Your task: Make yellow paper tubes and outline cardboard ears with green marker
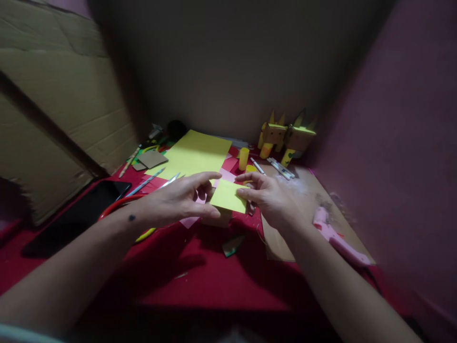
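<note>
My right hand (pixel 266 195) pinches a small square of yellow paper (pixel 228 196) at its right edge, thumb on top. Just left of the paper is my left hand (pixel 185 195), its thumb and index finger spread apart with nothing gripped between them. Below the paper square is a small brown cardboard box (pixel 217 219), partly covered by it and by my left thumb. Pink paper (pixel 189 222) lies beneath the box. Scissors with red and yellow handles (pixel 144 235) are partly hidden under my left forearm.
A large yellow sheet (pixel 194 152) lies behind my hands. Two cardboard figures (pixel 273 136) stand at the back right beside white markers (pixel 281 168). A pink glue gun (pixel 339 240) rests on brown cardboard (pixel 278 238). At left lie a black tablet (pixel 78 216) and a pencil (pixel 145 182).
</note>
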{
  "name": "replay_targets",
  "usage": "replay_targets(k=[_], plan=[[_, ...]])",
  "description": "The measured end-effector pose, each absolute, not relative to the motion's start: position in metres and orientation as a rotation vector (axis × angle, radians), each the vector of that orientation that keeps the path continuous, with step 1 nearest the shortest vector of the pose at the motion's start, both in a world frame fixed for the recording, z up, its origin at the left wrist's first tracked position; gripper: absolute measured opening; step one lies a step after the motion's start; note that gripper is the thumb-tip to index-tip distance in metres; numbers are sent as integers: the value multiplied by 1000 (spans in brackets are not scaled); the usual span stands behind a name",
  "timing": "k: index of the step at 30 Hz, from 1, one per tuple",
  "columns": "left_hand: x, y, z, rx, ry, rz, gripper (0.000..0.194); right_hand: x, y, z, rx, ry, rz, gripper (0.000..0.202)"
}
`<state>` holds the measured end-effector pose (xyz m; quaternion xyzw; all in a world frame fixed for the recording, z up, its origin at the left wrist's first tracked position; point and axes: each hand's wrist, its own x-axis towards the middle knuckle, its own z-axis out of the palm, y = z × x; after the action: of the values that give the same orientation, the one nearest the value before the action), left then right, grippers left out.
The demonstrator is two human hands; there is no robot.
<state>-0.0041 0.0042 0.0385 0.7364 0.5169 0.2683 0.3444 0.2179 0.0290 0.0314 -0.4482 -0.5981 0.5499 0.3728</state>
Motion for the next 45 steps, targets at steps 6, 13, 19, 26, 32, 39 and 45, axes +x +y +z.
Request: replay_targets(k=[6,13,19,26,32,39,45], plan=[[-3,20,34,1955,1330,678,52,204,35,26,-1133,-1498,1463,17],[-7,23,21,1724,1371,721,40,196,45,3,-1127,-1542,1299,12],[-4,23,13,1627,1382,739,39,197,39,-4,-1153,-1572,1197,9],[-1,20,12,1590,1382,779,41,197,33,-10,-1189,-1483,1255,22],[1,13,11,1623,1390,806,44,196,32,-13,-1179,-1365,1405,19],[1,11,10,1742,1441,799,47,196,32,-15,-1161,-1282,1455,18],[1,11,10,1764,1457,790,49,197,30,-17,-1127,-1267,1464,22]])
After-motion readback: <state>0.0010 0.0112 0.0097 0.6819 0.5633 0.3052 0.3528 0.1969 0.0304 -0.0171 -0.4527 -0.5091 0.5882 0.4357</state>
